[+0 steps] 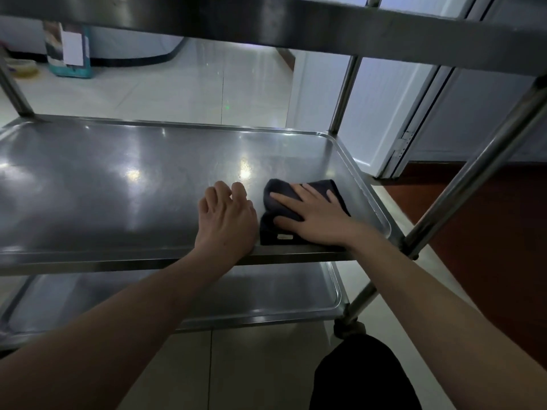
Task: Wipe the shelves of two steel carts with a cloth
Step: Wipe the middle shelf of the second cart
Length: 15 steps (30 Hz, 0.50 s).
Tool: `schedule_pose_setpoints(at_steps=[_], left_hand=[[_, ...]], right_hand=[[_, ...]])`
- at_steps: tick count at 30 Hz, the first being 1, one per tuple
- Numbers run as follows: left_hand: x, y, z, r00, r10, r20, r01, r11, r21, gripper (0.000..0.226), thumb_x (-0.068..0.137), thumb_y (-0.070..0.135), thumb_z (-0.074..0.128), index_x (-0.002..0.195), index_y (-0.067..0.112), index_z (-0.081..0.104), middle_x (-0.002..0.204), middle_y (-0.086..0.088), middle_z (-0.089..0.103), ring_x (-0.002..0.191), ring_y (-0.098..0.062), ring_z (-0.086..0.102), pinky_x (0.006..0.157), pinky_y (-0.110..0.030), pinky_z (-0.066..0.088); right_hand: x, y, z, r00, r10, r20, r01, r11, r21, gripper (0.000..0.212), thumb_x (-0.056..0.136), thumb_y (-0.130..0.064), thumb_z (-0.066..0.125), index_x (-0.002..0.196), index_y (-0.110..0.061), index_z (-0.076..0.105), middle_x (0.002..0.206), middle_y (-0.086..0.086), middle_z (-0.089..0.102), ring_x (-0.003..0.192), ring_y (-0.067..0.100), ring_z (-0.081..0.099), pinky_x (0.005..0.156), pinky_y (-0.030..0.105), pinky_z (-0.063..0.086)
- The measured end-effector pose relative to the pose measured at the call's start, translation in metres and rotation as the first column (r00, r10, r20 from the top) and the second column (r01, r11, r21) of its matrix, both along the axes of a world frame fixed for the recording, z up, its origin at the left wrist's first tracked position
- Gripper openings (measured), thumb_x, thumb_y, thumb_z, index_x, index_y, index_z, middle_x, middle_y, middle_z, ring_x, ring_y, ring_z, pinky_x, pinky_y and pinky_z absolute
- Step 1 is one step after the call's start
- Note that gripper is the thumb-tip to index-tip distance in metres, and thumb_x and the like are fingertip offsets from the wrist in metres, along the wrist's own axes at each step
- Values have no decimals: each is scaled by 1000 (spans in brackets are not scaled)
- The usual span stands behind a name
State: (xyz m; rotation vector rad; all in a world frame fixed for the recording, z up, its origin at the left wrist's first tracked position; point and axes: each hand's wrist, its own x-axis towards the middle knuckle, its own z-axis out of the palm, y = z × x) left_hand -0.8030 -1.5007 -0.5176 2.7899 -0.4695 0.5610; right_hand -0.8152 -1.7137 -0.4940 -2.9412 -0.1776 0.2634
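A steel cart fills the view. Its middle shelf (118, 179) is a shiny tray with a raised rim. A dark folded cloth (278, 229) lies near the shelf's front right corner. My right hand (316, 217) lies flat on the cloth, fingers straight and spread. My left hand (226, 220) rests on the shelf just left of the cloth, fingers loosely curled and holding nothing. The lower shelf (266, 294) shows beneath, and the top shelf's edge (296, 22) runs overhead.
Steel posts (473, 173) stand at the cart's corners, with a caster (349, 327) at the front right. A white door frame (408, 119) and a red-brown wall lie to the right. A box (69, 48) stands on the tiled floor at the far left. My dark-clad knee (361, 377) is below.
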Motion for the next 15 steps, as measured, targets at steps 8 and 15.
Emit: schedule_pose_setpoints(at_steps=[8,15], left_hand=[[1,1,2,999,-31,-35,31,999,-11,20,100,25,33,118,15,36,113,-10,34,98,-25,35,92,-41,39],[0,0,2,1000,13,-19,-14,999,-38,20,99,22,36,117,15,37,113,-11,37,98,-27,38,92,-44,41]], right_hand=[[117,-34,4,993,-114,38,115,993,-7,82,82,-92,23,157,-58,23,173,-4,16,160,26,13,121,72,0],[91,-71,4,974,-218,68,220,975,-26,60,98,-74,29,154,-54,30,164,2,32,153,34,28,120,69,16]])
